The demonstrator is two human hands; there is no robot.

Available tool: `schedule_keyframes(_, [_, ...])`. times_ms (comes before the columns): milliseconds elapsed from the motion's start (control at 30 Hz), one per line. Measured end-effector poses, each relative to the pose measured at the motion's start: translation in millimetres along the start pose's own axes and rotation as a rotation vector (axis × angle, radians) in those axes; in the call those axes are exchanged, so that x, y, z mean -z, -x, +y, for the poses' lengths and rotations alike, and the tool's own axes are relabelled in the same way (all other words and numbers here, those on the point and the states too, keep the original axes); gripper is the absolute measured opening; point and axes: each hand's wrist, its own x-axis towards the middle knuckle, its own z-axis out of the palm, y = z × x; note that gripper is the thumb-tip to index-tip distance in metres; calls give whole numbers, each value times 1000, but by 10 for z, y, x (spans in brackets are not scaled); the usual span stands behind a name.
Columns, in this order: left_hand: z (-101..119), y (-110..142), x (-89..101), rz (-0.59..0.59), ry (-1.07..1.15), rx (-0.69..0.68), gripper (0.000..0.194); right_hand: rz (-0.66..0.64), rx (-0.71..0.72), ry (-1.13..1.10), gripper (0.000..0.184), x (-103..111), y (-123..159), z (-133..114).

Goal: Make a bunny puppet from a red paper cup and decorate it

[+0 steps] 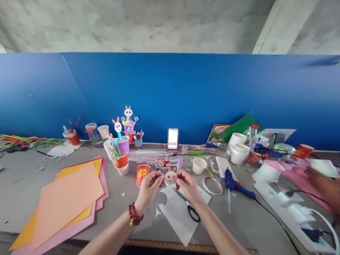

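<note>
Rabbit face (170,177), pale with pink-lined ears, held up between both hands, just above white paper (177,219) on grey table (117,202). Ears upright, drawn side toward camera. Left hand (151,182): narrow pinch, thumb and forefinger on one side edge. Right hand (188,184): matching pinch on opposite edge. Cannot tell how firmly pressed.

Handling notes (judgement): grip only by rim, fingertips clear of eyes and mouth. Keep pressure light and even; likely to crease if squeezed inward, likely to tear if pulled apart. Hold level, to check ears for symmetry. Probably best to steady with one hand while smoothing edges with the other.

Hazards: scissors (188,203) on paper, blades close under right hand; keep wrist high. Red bracelet (135,214) on left wrist, possibly apt to catch paper. Glue gun (233,184) well to the right, beyond tape roll (212,193); cannot tell whether hot.
</note>
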Motion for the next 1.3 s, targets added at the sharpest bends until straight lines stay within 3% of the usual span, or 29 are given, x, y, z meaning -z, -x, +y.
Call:
schedule_keyframes(167, [-159, -106, 560, 323, -599, -274, 27, 67, 71, 27, 34, 37, -70, 237])
schedule_keyframes(267, [-381, -100, 775, 349, -928, -253, 40, 0, 68, 52, 31, 40, -27, 360])
schedule_keyframes(400, [-585, -95, 783, 292, -1177, -100, 65, -48, 63, 74, 30, 44, 14, 357])
schedule_keyframes(533, [-650, -108, 701, 216, -1124, 31, 69, -29, 45, 51, 30, 55, 18, 312])
schedule_keyframes(633, [-636, -77, 678, 233, -976, 42, 72, -15, 44, 17, 31, 56, 19, 308])
schedule_keyframes(733, [-560, 4, 657, 228, -662, -64, 78, 5, 53, -31, 31, 54, 21, 293])
schedule_keyframes(867, [-398, 134, 570, 78, -113, -148, 85, 37, 69, -80, 31, 62, 29, 234])
schedule_keyframes(933, [-335, 186, 513, 19, -2, -151, 87, 46, 86, -105, 31, 72, 34, 208])
schedule_keyframes(1300, [-428, 344, 363, 29, -295, -364, 95, 150, 174, -226, 29, 158, 7, 183])
